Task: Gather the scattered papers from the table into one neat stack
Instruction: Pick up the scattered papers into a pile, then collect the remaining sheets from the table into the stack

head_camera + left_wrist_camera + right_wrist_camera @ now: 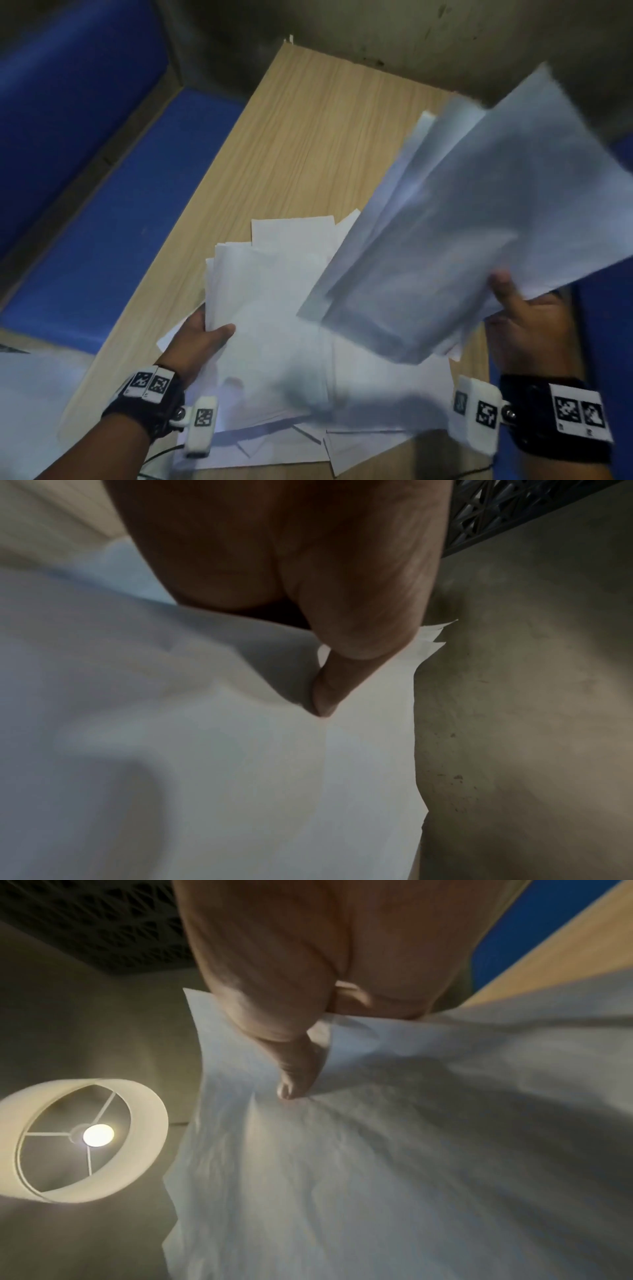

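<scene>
White papers fill the near half of the wooden table (301,137). My left hand (202,339) grips the left edge of a bundle of sheets (274,308), thumb on top; in the left wrist view the thumb (325,693) presses into the bundle (205,777). My right hand (527,325) holds a second fan of sheets (462,222) raised and tilted above the table at the right; in the right wrist view its thumb (298,1077) pinches these sheets (377,1177). More loose sheets (308,448) lie flat near the front edge, partly under the left bundle.
Blue cushioned seating (102,205) runs along the table's left side, and more blue shows at the right (609,308). A grey wall (376,31) stands behind the table. A lit lamp shade (78,1139) shows in the right wrist view.
</scene>
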`<state>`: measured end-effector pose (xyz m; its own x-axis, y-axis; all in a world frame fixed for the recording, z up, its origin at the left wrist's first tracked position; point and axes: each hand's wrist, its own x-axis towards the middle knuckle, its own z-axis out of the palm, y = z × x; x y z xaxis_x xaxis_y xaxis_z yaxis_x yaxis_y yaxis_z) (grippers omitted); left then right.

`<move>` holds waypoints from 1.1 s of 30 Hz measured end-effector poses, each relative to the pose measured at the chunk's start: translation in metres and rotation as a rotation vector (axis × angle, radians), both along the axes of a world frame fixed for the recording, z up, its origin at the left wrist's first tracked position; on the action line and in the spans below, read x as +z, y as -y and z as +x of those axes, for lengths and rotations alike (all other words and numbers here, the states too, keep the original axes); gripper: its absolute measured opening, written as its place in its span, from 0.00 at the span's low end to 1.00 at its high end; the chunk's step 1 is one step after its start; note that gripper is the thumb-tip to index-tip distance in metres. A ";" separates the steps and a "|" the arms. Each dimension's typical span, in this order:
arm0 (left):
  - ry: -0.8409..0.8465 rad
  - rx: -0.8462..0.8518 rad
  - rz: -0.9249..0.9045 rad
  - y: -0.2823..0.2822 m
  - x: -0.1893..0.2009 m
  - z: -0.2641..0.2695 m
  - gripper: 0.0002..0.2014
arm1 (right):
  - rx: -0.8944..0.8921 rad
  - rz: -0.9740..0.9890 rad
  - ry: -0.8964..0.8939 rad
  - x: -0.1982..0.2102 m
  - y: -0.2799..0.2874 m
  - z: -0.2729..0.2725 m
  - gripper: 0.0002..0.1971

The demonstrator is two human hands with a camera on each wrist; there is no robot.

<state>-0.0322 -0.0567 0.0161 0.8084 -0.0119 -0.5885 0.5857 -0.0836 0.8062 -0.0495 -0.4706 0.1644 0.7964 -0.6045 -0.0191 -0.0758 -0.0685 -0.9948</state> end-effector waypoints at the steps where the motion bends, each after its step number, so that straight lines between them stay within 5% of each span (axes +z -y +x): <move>1: -0.004 -0.009 -0.011 0.005 0.000 0.000 0.23 | 0.053 -0.012 -0.034 -0.005 -0.012 -0.001 0.09; 5: -0.055 -0.002 -0.132 0.031 0.006 -0.001 0.23 | 0.262 0.012 -0.287 -0.058 -0.063 -0.012 0.04; 8: -0.108 0.008 -0.198 0.049 0.011 -0.005 0.23 | 0.322 -0.031 -0.442 -0.106 -0.086 -0.024 0.14; 11: -0.112 0.001 -0.203 0.057 0.013 -0.010 0.12 | 0.294 0.072 -0.529 -0.134 -0.099 -0.030 0.18; 12: -0.129 0.025 -0.230 0.057 0.017 -0.012 0.17 | 0.268 0.126 -0.537 -0.141 -0.101 -0.030 0.20; 15: -0.107 0.009 -0.304 0.056 0.025 -0.013 0.38 | 0.209 0.129 -0.455 -0.130 -0.113 -0.027 0.24; 16: -0.038 -0.045 -0.235 0.058 0.034 -0.012 0.38 | 0.198 0.073 -0.406 -0.122 -0.116 -0.025 0.22; 19: 0.189 -0.004 0.085 0.062 0.057 -0.005 0.17 | 0.182 -0.003 -0.131 -0.085 -0.124 -0.024 0.15; 23: 0.436 0.076 0.068 0.061 0.083 -0.003 0.15 | 0.170 -0.031 0.109 -0.055 -0.123 -0.030 0.21; 26: 0.485 -0.022 0.041 0.061 0.077 0.000 0.19 | 0.180 -0.190 -0.032 -0.072 -0.123 -0.031 0.19; 30: 0.305 -0.112 0.041 0.057 0.042 0.003 0.21 | 0.274 -0.019 -0.267 -0.122 -0.124 -0.029 0.16; 33: 0.260 -0.134 0.112 0.059 0.036 0.001 0.19 | 0.267 -0.037 -0.276 -0.131 -0.132 -0.029 0.20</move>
<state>-0.0313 -0.1158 0.0520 0.9278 -0.0750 -0.3655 0.3384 -0.2430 0.9091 -0.0784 -0.3387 0.0331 0.8937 -0.3810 -0.2370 -0.3153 -0.1575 -0.9358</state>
